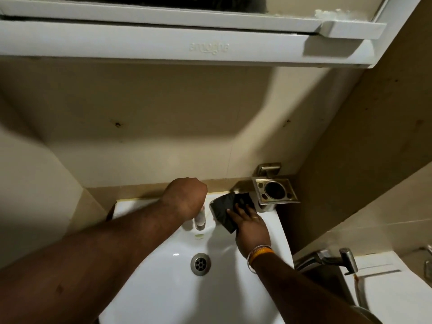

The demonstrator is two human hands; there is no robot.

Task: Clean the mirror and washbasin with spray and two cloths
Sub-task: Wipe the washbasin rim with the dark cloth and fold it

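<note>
Washbasin (163, 288), right hand (251, 226) pressing dark cloth (224, 210) on rim

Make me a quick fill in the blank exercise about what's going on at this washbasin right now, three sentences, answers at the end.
1. The right hand presses a ____ cloth flat on the washbasin rim.
2. The left hand is on top of the ____, at the back of the basin.
3. The metal holder on the wall is to the ____ of the cloth.

Missing words: black; tap; right
</note>
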